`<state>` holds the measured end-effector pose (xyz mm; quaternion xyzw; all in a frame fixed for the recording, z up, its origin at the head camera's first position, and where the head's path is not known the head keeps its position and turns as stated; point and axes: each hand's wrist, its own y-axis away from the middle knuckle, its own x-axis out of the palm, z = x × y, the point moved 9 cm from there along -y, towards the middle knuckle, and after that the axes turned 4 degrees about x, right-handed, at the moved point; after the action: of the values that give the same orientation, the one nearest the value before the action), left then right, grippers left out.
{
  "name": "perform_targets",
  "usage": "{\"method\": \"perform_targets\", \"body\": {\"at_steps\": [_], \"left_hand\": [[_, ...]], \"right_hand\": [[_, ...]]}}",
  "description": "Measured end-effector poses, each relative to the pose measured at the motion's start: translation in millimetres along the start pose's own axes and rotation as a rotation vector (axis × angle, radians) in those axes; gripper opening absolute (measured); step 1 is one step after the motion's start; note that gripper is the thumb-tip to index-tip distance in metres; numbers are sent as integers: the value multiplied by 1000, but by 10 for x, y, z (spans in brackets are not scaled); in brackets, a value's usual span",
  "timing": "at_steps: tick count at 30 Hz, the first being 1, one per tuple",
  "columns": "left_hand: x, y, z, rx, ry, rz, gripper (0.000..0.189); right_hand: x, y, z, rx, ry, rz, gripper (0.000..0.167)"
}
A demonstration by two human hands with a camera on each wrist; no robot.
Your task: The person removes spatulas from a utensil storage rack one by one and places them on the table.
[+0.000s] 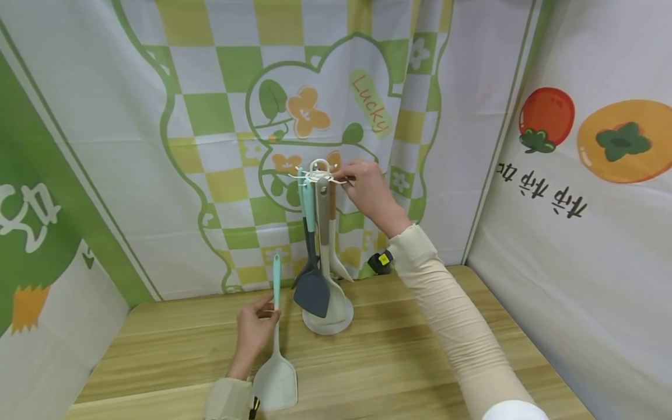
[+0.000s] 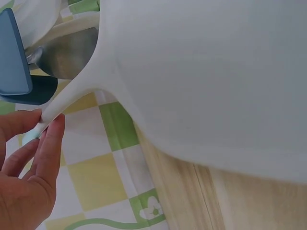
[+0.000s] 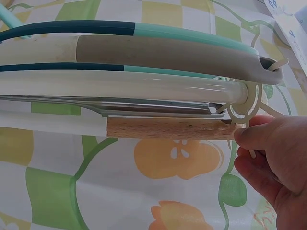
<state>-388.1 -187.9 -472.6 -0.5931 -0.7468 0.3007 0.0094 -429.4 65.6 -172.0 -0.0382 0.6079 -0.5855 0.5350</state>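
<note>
My left hand (image 1: 254, 326) pinches a spatula (image 1: 277, 385) by its shaft, just below the mint handle. The spatula stands handle-up, its broad cream blade filling much of the left wrist view. Right of it, a white utensil rack (image 1: 326, 330) holds several hanging kitchen tools. My right hand (image 1: 370, 189) pinches a hook at the top of this rack, by the end of a wooden handle (image 3: 168, 128). Also hanging are a ladle with a grey-brown handle (image 1: 323, 216), a dark blue turner (image 1: 312, 293), another mint-handled tool and a metal-handled utensil (image 3: 158, 105).
The rack stands on a wood-grain table (image 1: 420, 361), near its back edge. Behind hangs a green-and-yellow checked cloth (image 1: 236, 64), close to the rack. Printed white sheets flank the table, one on the right (image 1: 567, 274). A black device (image 1: 380, 261) sits under my right wrist.
</note>
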Motion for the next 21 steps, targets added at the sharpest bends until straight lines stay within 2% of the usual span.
{"method": "perform_targets", "body": {"at_steps": [21], "left_hand": [[67, 34, 111, -34, -61, 39, 37]], "right_hand": [[-13, 9, 6, 1, 1, 0, 13]]}}
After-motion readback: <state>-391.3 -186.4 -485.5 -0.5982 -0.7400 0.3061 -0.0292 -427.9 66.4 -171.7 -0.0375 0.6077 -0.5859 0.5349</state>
